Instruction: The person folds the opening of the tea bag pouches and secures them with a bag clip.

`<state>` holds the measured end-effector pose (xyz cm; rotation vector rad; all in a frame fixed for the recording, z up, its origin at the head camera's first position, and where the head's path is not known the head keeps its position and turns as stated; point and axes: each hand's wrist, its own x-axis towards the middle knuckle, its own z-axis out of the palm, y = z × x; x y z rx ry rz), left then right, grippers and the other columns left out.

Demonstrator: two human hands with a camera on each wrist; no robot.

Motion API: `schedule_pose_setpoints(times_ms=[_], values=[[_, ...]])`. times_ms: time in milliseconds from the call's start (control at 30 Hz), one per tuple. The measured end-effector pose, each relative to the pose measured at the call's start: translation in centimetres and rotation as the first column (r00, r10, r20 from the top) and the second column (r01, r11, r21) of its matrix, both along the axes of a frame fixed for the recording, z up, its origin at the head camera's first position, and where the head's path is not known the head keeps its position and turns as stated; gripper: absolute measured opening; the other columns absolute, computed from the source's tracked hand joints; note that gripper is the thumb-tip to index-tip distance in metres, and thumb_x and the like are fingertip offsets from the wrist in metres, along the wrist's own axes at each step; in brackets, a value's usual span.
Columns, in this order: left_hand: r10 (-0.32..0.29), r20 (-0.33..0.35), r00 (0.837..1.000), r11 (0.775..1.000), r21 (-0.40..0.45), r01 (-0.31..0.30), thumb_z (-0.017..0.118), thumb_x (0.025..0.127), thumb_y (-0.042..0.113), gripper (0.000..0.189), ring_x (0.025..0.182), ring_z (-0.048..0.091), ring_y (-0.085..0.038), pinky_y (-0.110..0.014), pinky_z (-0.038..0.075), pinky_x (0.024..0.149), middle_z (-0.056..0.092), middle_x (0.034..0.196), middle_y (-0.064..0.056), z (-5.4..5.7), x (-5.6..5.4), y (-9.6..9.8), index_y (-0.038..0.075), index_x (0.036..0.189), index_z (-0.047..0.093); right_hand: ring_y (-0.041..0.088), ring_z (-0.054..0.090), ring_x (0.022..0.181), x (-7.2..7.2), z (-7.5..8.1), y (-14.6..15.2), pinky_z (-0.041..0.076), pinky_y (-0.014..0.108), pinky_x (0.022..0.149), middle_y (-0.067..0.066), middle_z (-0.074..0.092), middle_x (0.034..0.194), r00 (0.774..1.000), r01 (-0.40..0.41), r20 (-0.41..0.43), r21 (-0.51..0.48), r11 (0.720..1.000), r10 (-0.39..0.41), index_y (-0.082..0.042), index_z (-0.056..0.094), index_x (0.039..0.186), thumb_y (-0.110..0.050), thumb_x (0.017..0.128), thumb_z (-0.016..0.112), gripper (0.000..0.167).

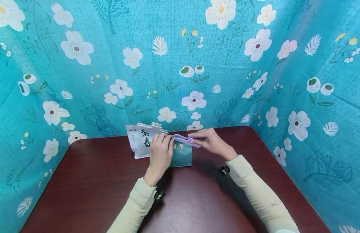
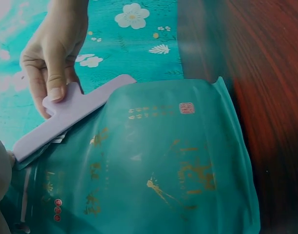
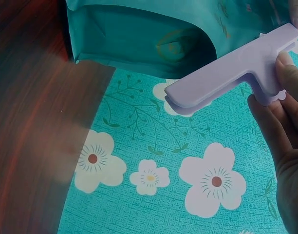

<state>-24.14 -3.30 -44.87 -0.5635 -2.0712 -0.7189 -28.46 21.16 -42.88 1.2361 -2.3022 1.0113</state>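
Observation:
A teal pouch [image 1: 181,158] with gold lettering stands on the table. Along its top edge lies a pale purple bag clip [image 2: 73,114]. My right hand [image 1: 213,142] pinches the clip's handle between thumb and fingers, as the right wrist view shows from the side. The clip's long bar [image 3: 227,68] reaches across the pouch's top and beyond its side. With curled fingers my left hand [image 1: 161,150] grips the pouch's upper left corner, near one end of the clip. In the left wrist view only a blurred part of that hand shows at the left edge.
Behind and left of the teal pouch stands a silvery-white pouch [image 1: 136,142] with dark characters, a whitish clip [image 1: 152,127] across its top. Both are near the back edge of the dark red table [image 1: 110,181]. A blue flowered curtain [image 1: 156,74] hangs behind and beside it.

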Motion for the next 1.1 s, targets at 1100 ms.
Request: schedule_pose_setpoints(times_ms=[1100], values=[[-0.091,-0.001,0.996,0.988,0.127,0.090,0.072,0.096,0.014,0.014,0.082,0.053,-0.028,-0.038,0.045,0.074,0.064,0.091,-0.011,-0.39,-0.98,-0.46,0.002,0.095,0.065,0.012,0.070,0.074,-0.05,-0.10,-0.21,0.052,0.023,0.055,0.010,0.078,0.103,1.000,0.015,0.004,-0.041,0.999,-0.014,-0.004,0.078,0.114,-0.005,0.086,0.079,0.028]])
